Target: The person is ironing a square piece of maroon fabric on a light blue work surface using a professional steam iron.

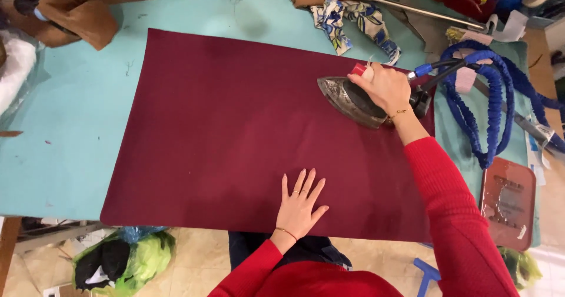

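Observation:
A large dark red cloth (223, 132) lies flat on a turquoise table (65, 144). My left hand (299, 203) rests palm down, fingers spread, on the cloth near its front edge. My right hand (384, 85) grips the handle of a metal steam iron (347, 100), which sits on the cloth's far right part with its tip pointing left. A blue covered hose (494, 109) runs from the back of the iron off to the right.
Brown fabric pieces (76, 17) lie at the back left, and a blue-and-white patterned scrap (353, 23) at the back. A reddish iron rest (507, 200) sits at the right edge. Bags of cloth (123, 259) lie on the floor below.

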